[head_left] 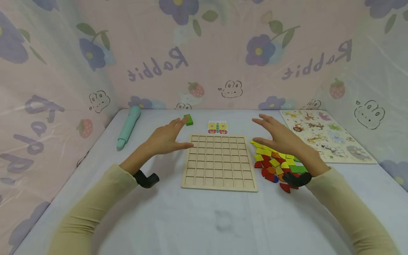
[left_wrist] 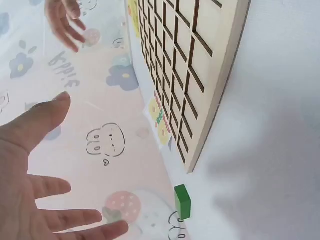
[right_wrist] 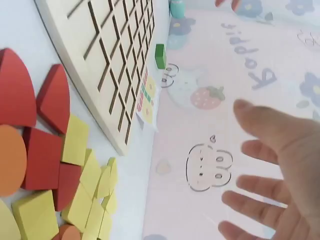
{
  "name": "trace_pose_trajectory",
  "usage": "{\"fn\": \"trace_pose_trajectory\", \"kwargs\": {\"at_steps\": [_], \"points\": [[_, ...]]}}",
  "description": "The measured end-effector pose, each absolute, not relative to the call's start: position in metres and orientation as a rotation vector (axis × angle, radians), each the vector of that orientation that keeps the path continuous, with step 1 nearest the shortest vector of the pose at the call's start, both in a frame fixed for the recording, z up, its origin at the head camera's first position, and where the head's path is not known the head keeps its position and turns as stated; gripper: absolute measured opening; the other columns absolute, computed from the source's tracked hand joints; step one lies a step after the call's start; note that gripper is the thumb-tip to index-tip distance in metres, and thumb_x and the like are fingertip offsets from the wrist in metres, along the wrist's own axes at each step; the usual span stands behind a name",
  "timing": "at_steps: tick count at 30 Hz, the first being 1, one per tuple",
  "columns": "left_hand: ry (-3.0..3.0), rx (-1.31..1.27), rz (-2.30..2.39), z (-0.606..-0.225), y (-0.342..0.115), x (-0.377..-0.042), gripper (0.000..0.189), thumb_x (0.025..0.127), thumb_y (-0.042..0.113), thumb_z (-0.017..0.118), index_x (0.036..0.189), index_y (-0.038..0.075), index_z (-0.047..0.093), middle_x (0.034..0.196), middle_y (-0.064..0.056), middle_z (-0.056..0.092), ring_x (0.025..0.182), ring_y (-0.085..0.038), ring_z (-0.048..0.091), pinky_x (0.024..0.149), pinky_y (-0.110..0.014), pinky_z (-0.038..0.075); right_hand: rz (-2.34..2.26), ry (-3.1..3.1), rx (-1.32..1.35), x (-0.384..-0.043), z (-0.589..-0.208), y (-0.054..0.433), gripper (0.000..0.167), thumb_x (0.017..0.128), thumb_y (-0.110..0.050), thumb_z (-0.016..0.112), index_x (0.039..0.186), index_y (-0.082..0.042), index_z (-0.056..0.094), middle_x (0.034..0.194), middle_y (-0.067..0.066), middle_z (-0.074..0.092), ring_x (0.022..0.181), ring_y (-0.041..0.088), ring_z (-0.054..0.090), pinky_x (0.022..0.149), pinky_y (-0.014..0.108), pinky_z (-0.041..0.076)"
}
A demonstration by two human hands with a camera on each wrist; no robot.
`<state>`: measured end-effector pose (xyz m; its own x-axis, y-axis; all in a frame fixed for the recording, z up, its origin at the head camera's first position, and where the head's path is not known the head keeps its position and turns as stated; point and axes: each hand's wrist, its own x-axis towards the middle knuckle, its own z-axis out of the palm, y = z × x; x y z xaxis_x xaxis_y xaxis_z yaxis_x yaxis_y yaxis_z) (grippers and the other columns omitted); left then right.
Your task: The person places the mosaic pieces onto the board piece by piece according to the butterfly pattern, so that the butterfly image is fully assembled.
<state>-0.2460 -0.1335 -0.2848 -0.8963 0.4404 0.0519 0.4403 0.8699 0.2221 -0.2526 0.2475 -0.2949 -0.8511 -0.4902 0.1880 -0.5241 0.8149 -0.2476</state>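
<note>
A wooden grid board (head_left: 220, 163) with square cells lies flat in the middle of the table. Over its left side hovers my left hand (head_left: 167, 138), fingers spread and holding nothing. My right hand (head_left: 278, 136) is raised above a pile of coloured pieces (head_left: 271, 163), its fingers apart and nothing in them. Red, yellow, orange and green shapes make up the pile, right of the board. Behind the board sits a small pattern card (head_left: 217, 127) with a yellow butterfly design. A green block (head_left: 188, 119) stands just past my left fingertips in the head view.
A mint-green cylindrical object (head_left: 129, 127) lies at the back left. An animal picture puzzle board (head_left: 328, 136) is flat at the back right. A patterned curtain (head_left: 216, 71) with flowers and rabbits encloses the table at the back and sides.
</note>
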Motion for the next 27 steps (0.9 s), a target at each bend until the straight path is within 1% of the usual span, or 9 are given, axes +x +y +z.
{"fn": "trace_pose_trajectory", "kwargs": {"at_steps": [2,3,6,9,11,14,19,23,27], "points": [[3.009,0.739,0.472,-0.287,-0.137,-0.248,0.096,0.081,0.057,0.062,0.150,0.013,0.014,0.149,-0.020,0.026,0.129,-0.039,0.037,0.097,-0.058,0.037,0.480,-2.848,0.831,-0.257,-0.296,0.251,0.059,0.088,-0.034,0.063,0.138,-0.009,0.043,0.142,0.022,0.034,0.127,0.043,0.036,0.098,0.062,0.034],[2.992,0.748,0.525,-0.289,-0.139,-0.249,0.095,0.080,0.054,0.065,0.150,0.011,0.017,0.148,-0.020,0.026,0.129,-0.038,0.037,0.097,-0.056,0.039,0.493,-2.834,0.841,-0.259,-0.297,0.253,0.054,0.089,-0.030,0.064,0.134,-0.007,0.047,0.137,0.022,0.040,0.123,0.042,0.040,0.096,0.060,0.036],[2.907,0.820,0.646,-0.300,-0.146,-0.255,0.090,0.080,0.046,0.069,0.147,0.008,0.024,0.148,-0.019,0.025,0.133,-0.036,0.030,0.103,-0.054,0.033,0.532,-2.818,0.827,-0.267,-0.304,0.261,0.041,0.088,-0.019,0.065,0.125,-0.004,0.056,0.123,0.021,0.051,0.111,0.038,0.050,0.090,0.055,0.043],[2.822,0.910,0.737,-0.315,-0.153,-0.263,0.087,0.078,0.041,0.073,0.145,0.008,0.029,0.148,-0.015,0.027,0.136,-0.032,0.026,0.108,-0.051,0.028,0.560,-2.842,0.773,-0.276,-0.312,0.268,0.035,0.087,-0.014,0.065,0.119,-0.002,0.060,0.115,0.020,0.057,0.102,0.036,0.054,0.085,0.052,0.046],[2.780,0.947,0.782,-0.324,-0.156,-0.268,0.086,0.076,0.038,0.076,0.143,0.008,0.033,0.147,-0.014,0.030,0.136,-0.030,0.027,0.109,-0.050,0.026,0.576,-2.870,0.734,-0.282,-0.318,0.273,0.033,0.088,-0.013,0.064,0.118,0.000,0.060,0.114,0.020,0.059,0.100,0.036,0.054,0.085,0.052,0.046],[2.737,0.926,0.835,-0.337,-0.158,-0.272,0.088,0.071,0.038,0.080,0.142,0.010,0.036,0.146,-0.010,0.034,0.137,-0.027,0.027,0.110,-0.048,0.024,0.603,-2.910,0.686,-0.291,-0.326,0.277,0.033,0.088,-0.014,0.064,0.117,0.002,0.060,0.114,0.022,0.060,0.099,0.035,0.054,0.086,0.051,0.046],[2.678,0.856,0.884,-0.351,-0.161,-0.275,0.094,0.066,0.041,0.083,0.142,0.013,0.035,0.148,-0.006,0.031,0.139,-0.025,0.023,0.112,-0.046,0.021,0.659,-2.962,0.628,-0.303,-0.337,0.279,0.034,0.088,-0.014,0.065,0.118,0.002,0.060,0.115,0.022,0.060,0.100,0.035,0.054,0.086,0.051,0.047],[2.640,0.870,0.898,-0.357,-0.162,-0.276,0.097,0.064,0.043,0.083,0.142,0.012,0.034,0.148,-0.007,0.030,0.139,-0.026,0.022,0.113,-0.045,0.019,0.688,-2.981,0.635,-0.308,-0.340,0.279,0.033,0.088,-0.012,0.065,0.117,0.001,0.061,0.115,0.021,0.060,0.101,0.035,0.054,0.087,0.051,0.047],[2.609,0.910,0.882,-0.361,-0.163,-0.277,0.096,0.064,0.041,0.084,0.141,0.010,0.034,0.148,-0.008,0.030,0.139,-0.026,0.022,0.113,-0.044,0.019,0.728,-3.007,0.627,-0.308,-0.344,0.277,0.032,0.088,-0.012,0.064,0.117,0.001,0.061,0.113,0.022,0.060,0.102,0.036,0.053,0.087,0.052,0.046]]}}
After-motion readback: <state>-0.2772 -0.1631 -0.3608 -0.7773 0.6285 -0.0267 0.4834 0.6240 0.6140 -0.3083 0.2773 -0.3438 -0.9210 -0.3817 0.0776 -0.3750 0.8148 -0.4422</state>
